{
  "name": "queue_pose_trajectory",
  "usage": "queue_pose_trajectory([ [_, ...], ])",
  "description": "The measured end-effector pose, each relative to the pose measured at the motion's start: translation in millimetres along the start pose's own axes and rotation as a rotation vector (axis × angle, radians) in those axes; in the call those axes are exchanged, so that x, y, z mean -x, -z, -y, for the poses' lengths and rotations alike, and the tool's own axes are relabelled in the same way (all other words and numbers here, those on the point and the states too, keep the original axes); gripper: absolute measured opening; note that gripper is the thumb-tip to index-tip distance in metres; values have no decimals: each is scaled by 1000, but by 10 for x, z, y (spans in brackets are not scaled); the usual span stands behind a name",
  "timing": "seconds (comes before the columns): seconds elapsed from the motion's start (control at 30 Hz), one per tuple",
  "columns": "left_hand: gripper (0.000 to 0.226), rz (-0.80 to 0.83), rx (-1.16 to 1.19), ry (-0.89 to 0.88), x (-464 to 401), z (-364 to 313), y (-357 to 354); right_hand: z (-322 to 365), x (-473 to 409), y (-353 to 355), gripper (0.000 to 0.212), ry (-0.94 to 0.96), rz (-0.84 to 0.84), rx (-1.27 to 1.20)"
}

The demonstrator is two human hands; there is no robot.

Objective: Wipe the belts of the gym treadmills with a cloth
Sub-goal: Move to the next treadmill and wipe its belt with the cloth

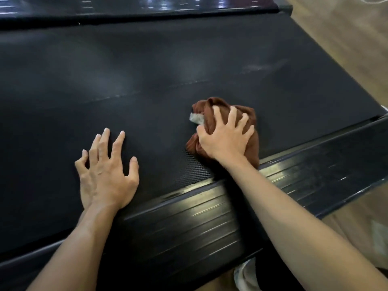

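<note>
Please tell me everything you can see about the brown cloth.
The cloth is rust-brown soft fabric, bunched into a crumpled lump, with a small whitish patch showing at its left edge. It lies on the black belt, close to the ribbed side rail. The right hand presses on it, fingers spread and curled over the top. The left hand does not touch it.

A wood-grain floor (344,34) is showing along the right edge of the frame, running from the upper right corner down to the lower right, in warm brown tones. Overhead light is glinting off dark, glossy ribbed surfaces in the upper left. A pale crumpled patch (380,238) is lying on the floor at lower right, too blurred to identify.
</note>
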State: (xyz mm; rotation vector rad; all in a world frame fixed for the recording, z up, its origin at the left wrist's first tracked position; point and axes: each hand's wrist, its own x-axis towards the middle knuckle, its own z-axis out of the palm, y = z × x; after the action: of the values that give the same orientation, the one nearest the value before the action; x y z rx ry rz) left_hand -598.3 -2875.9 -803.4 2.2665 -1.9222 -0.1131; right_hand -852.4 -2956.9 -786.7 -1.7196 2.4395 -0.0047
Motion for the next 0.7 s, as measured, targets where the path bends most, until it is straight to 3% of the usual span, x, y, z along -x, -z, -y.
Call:
queue_pose_trajectory([
  [0.07,67,4,-1,3,-4,5,-11,174,-327,39,78,-64,6,-39],
  [0.13,66,2,-4,-2,-10,22,-25,394,-602,70,76,-7,33,-43],
  [0.3,66,-3,-1,-6,-9,39,-32,588,-368,18,73,453,67,18],
  [0.37,67,-1,8,-4,-7,22,-24,378,-40,-30,76,537,39,36],
  [0.47,68,-6,-1,-2,-3,17,-34,32,84,-28,76,268,37,62],
  [0.57,68,-1,2,-6,-32,27,-47,122,-377,87,70,-41,54,-18],
  [0.7,68,7,-11,-3,-20,66,-59,701,-1002,162,68,-23,82,-57],
])
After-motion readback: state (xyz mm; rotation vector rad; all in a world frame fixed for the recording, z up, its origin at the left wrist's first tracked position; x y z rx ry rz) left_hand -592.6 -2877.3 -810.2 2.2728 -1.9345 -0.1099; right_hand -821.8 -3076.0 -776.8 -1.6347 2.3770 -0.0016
